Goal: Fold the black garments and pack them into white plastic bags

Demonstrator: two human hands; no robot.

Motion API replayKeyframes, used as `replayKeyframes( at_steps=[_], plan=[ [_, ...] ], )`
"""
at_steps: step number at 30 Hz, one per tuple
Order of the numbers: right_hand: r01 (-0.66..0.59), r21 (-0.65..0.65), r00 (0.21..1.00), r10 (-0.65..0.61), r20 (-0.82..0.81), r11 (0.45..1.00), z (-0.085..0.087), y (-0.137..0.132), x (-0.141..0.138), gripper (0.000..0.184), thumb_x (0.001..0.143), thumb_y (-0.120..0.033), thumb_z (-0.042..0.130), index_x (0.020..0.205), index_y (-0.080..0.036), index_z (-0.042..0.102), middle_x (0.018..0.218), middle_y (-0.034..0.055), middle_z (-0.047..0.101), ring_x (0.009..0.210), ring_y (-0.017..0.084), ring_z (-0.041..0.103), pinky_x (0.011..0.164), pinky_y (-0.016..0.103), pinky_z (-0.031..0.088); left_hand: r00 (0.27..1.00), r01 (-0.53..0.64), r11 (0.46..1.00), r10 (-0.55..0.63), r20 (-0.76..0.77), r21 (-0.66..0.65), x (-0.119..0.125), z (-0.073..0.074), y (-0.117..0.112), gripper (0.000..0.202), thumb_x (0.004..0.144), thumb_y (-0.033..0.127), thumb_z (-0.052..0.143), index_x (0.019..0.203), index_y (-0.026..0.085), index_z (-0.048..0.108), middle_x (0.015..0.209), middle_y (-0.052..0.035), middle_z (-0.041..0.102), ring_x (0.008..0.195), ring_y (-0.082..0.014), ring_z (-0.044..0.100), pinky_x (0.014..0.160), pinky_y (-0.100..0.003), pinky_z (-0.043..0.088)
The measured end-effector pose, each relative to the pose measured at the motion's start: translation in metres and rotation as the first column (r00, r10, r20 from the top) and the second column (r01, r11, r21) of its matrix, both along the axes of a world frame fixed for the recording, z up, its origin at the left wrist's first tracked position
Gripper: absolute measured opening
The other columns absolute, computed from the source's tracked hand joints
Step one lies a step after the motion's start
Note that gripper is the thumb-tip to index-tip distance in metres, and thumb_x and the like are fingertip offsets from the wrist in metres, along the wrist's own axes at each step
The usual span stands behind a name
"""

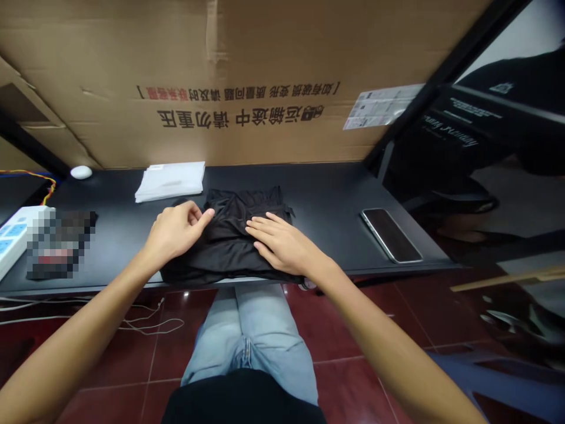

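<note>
Rumpled black cloth (229,241) with thin, soft folds lies at the front edge of the dark desk; its exact kind cannot be made out. My left hand (179,227) rests at the cloth's left side, fingers loosely curled and thumb stretched out apart from them, with nothing seen between. Flat on the right part of the cloth lies my right hand (280,241), palm down and fingers extended. Part of the cloth is hidden under both hands.
White folded sheets (170,181) lie behind the cloth, and a small white rounded object (81,172) sits farther left. A power strip (20,232) and a blurred-out item (62,244) are at left. A phone (391,235) lies right. Cardboard (265,53) stands behind.
</note>
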State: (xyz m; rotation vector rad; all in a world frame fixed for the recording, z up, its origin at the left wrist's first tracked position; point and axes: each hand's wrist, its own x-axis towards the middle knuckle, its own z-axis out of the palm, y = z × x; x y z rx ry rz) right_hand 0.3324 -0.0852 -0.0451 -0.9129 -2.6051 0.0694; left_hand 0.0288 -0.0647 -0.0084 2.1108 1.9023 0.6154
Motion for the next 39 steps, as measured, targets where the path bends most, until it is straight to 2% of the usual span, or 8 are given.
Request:
replayKeyframes(
  at_steps=[4,8,16,22,26,30,34,39],
  plan=[
    [0.002,-0.008,1.0,-0.002,0.013,1.0,0.0,0.0,-0.002,0.042,0.112,-0.024,0.053,0.15,-0.017,0.068,0.156,0.0142,0.069,0.149,0.03,0.063,0.134,0.059,0.042,0.996,0.09,0.979,-0.084,0.04,-0.184,-0.004,-0.001,0.004,0.057,0.094,0.077,0.063,0.075,0.024,0.072,0.077,-0.006,0.076,0.072,-0.0249,0.067,0.068,-0.034,0.042],
    [0.008,-0.034,1.0,-0.008,0.017,0.999,0.001,-0.001,-0.003,0.042,0.112,-0.025,0.053,0.15,-0.015,0.068,0.158,0.0152,0.067,0.15,0.03,0.062,0.134,0.058,0.042,0.979,0.174,0.959,-0.143,0.148,-0.222,0.0,-0.003,0.01,0.053,0.09,0.071,0.068,0.068,0.023,0.059,0.068,-0.0019,0.067,0.065,-0.0195,0.059,0.064,-0.032,0.037],
    [-0.062,-0.113,0.997,0.056,-0.06,0.992,0.007,-0.005,-0.026,0.048,0.115,-0.035,0.051,0.156,-0.014,0.061,0.161,0.019,0.063,0.155,0.03,0.057,0.136,0.06,0.039,0.942,0.089,0.996,-0.086,0.323,0.005,0.009,0.012,0.012,0.026,0.086,0.04,0.069,0.076,0.024,0.051,0.066,0.0033,0.058,0.061,-0.0157,0.051,0.062,-0.031,0.037],
    [-0.142,-0.115,0.988,0.134,-0.079,0.983,0.006,-0.003,-0.051,0.05,0.115,-0.038,0.052,0.157,-0.013,0.058,0.16,0.021,0.063,0.153,0.032,0.058,0.133,0.061,0.042,0.955,0.087,0.966,-0.15,0.255,0.243,0.035,0.019,0.001,0.024,0.082,0.032,0.076,0.093,0.025,0.056,0.08,0.0026,0.065,0.069,-0.0164,0.059,0.068,-0.031,0.045],
    [-0.196,-0.046,0.973,0.189,-0.131,0.98,0.002,-0.001,-0.035,0.038,0.111,-0.021,0.05,0.141,-0.018,0.072,0.14,0.0135,0.078,0.135,0.027,0.071,0.133,0.058,0.045,0.95,0.237,0.941,-0.276,0.148,0.24,0.057,0.002,-0.004,0.027,0.087,0.026,0.074,0.106,0.026,0.056,0.098,-0.0011,0.072,0.088,-0.0211,0.07,0.081,-0.033,0.052],
    [-0.034,0.013,0.949,0.036,-0.312,0.999,0.004,0.0,0.002,0.03,0.106,-0.02,0.057,0.122,-0.025,0.082,0.123,0.008,0.084,0.114,0.026,0.08,0.12,0.054,0.058,0.926,0.356,0.92,-0.371,0.073,0.166,0.068,-0.012,-0.003,0.025,0.09,0.023,0.074,0.109,0.026,0.057,0.107,-0.0035,0.075,0.1,-0.0247,0.073,0.087,-0.035,0.053],
    [0.144,-0.018,0.916,-0.141,-0.375,0.989,0.01,0.006,0.026,0.043,0.104,-0.018,0.058,0.142,-0.029,0.075,0.145,0.0072,0.076,0.132,0.029,0.073,0.119,0.053,0.06,0.9,0.431,0.897,-0.435,0.021,0.093,0.07,-0.016,-0.003,0.026,0.088,0.017,0.073,0.108,0.026,0.06,0.107,-0.0036,0.076,0.101,-0.0262,0.073,0.088,-0.036,0.053],
    [0.025,-0.04,0.98,-0.032,-0.197,0.999,0.002,0.016,0.024,0.062,0.098,-0.002,0.048,0.149,-0.028,0.071,0.159,0.0079,0.067,0.147,0.029,0.063,0.124,0.057,0.055,0.846,0.517,0.855,-0.519,0.12,0.047,0.061,-0.012,-0.008,0.023,0.09,0.033,0.08,0.105,0.027,0.064,0.109,-0.0032,0.078,0.101,-0.026,0.073,0.092,-0.037,0.054]
  ],
)
